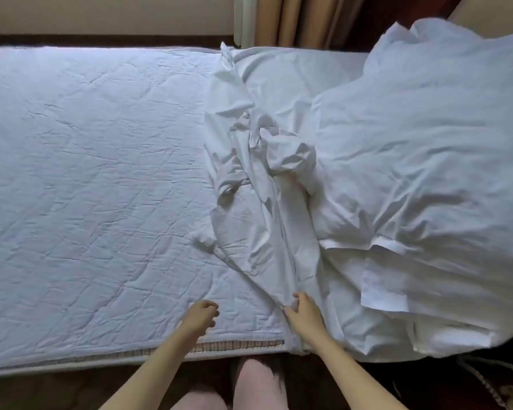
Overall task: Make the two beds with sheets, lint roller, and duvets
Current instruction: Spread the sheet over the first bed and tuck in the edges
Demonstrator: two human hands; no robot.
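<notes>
Right hand (304, 313) pinching sheet (267, 232) edge, mattress (86, 173) bare

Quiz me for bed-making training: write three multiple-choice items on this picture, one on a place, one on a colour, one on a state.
1. Where is the bunched sheet?
A. toward the bed's right side
B. on the floor
C. on the far left

2. What colour is the duvet?
A. blue
B. white
C. brown

3. What is the right hand doing?
A. hanging free
B. gripping the sheet's edge
C. holding a roller

Answers: 1 A, it lies beside the duvet, leaving the quilted mattress pad bare; 2 B, plainly white; 3 B, fingers close on cloth, while the left hand is empty.
</notes>
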